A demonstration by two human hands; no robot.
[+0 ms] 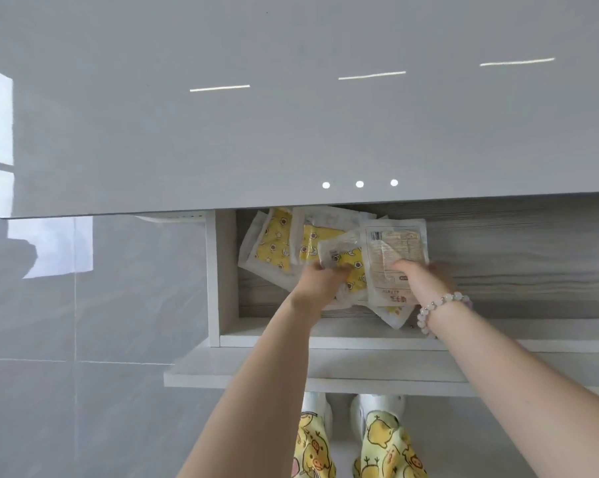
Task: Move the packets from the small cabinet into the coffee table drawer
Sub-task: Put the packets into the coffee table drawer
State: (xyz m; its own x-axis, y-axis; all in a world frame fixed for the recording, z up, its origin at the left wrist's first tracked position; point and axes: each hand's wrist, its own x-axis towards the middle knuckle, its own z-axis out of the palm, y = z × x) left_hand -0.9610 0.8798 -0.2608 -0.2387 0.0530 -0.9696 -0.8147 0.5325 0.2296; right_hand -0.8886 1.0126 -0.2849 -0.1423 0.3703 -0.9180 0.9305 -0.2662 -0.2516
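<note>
While the drawer (222, 270) stands pulled out from under a glossy grey top (291, 132), the head view looks straight down into it. Its walls are white and its bottom is wood-grained. Several packets (274, 246) lie in its left part in a loose overlapping heap, clear wrappers with yellow printed contents. Two of them rest flat near the left wall and touch each other.

Both hands reach into the drawer over its front wall. The left hand (320, 281) has its fingers curled round the near edge of a yellow packet (346, 257), which overlaps the ones behind it. The right hand (420, 276) pinches a label packet (394, 246), turned with its printed back upward, thumb on top; the fingers below it are hidden. This packet lies over the yellow one, touching it. A bead bracelet (443, 305) circles the right wrist.

Below the drawer front, white slippers (315, 403) and duck-print trousers (384, 439) show on a grey tiled floor (50, 339).
</note>
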